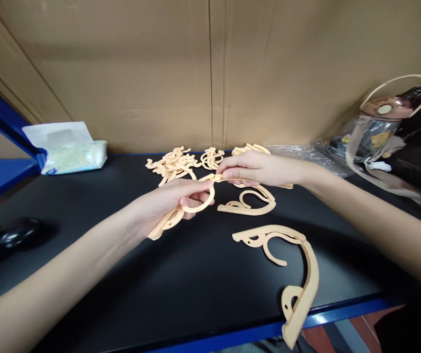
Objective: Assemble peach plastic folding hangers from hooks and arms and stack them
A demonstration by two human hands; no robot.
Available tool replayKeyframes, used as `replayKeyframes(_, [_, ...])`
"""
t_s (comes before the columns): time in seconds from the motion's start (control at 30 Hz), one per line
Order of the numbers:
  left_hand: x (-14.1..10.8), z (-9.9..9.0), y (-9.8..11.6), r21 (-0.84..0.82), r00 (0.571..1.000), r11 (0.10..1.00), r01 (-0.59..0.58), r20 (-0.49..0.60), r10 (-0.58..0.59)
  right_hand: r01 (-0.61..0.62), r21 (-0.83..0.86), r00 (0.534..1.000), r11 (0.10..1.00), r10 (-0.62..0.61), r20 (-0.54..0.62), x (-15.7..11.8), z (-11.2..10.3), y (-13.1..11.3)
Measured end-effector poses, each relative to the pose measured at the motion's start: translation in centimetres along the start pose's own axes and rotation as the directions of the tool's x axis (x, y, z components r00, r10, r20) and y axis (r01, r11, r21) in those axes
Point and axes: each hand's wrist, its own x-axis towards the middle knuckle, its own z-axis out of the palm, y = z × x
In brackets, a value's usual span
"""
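Observation:
Both hands grip one beige plastic folding hanger [166,223] above the black tabletop. My left hand [177,198] is closed around one arm of it, with the curved hook hanging below the fingers. At the centre joint, the thumb and fingers of my right hand [245,169] pinch the other side; part of that arm is hidden behind the hand. Just below my right hand lies a folded hanger [249,208]. Closer to me is another hanger [311,264], its arms partly spread and one end reaching past the table's front edge.
Beyond my hands are a pile of beige hanger pieces [171,164] and a small heap of hooks [212,158]. A tissue pack [74,156] stands at the back left. On the right are clear plastic wrap [308,156] and a strapped bottle [375,132]. Cardboard [140,73] rises behind.

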Motion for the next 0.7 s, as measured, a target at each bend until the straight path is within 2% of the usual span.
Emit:
replayKeyframes(0.1, [0.0, 0.1, 0.2, 0.036, 0.992, 0.998, 0.059, 0.11, -0.063, -0.059, 0.078, 0.98, 0.995, 0.043, 0.193, 0.1, -1.4, 0.1])
replayKeyframes(0.17, [-0.1, 0.2, 0.2, 0.089, 0.995, 0.995, 0.048, 0.085, -0.056, -0.059, 0.058, 0.972, 0.997, 0.044, 0.231, 0.4, -2.0, 0.1])
replayKeyframes(0.23, [-0.2, 0.2, 0.1, 0.149, 0.999, 0.989, 0.0, -0.036, 0.005, -0.038, 0.02, 0.983, 0.999, 0.033, 0.179, 0.8, -2.1, -0.1])
replayKeyframes(0.3, [-0.3, 0.1, -0.1, 0.229, 0.986, 0.972, -0.044, -0.148, 0.08, -0.01, -0.039, 0.992, 0.999, 0.015, 0.124, 1.2, -1.7, -0.5])
replayKeyframes(0.37, [-0.5, 0.0, -0.4, 0.306, 0.97, 0.949, -0.076, -0.2, 0.142, 0.011, -0.125, 0.994, 0.992, 0.003, 0.105, 1.3, -1.0, -1.0])
replayKeyframes(0.47, [-0.7, -0.2, -0.7, 0.351, 0.963, 0.933, -0.083, -0.212, 0.166, 0.013, -0.283, 0.999, 0.959, -0.004, 0.032, 1.1, 0.0, -1.7])
replayKeyframes(0.53, [-0.8, -0.3, -0.8, 0.298, 0.971, 0.952, -0.075, -0.196, 0.138, 0.027, -0.338, 0.999, 0.941, -0.037, -0.022, 0.8, 0.4, -2.0])
replayKeyframes(0.6, [-0.8, -0.4, -0.8, 0.195, 0.981, 0.978, -0.078, -0.161, 0.11, 0.062, -0.302, 0.997, 0.951, -0.073, -0.027, 0.6, 0.5, -1.9])
replayKeyframes(0.7, [-0.8, -0.4, -0.8, 0.08, 0.994, 0.994, -0.068, -0.077, 0.075, 0.11, -0.184, 0.994, 0.977, -0.106, 0.03, 0.5, 0.3, -1.7])
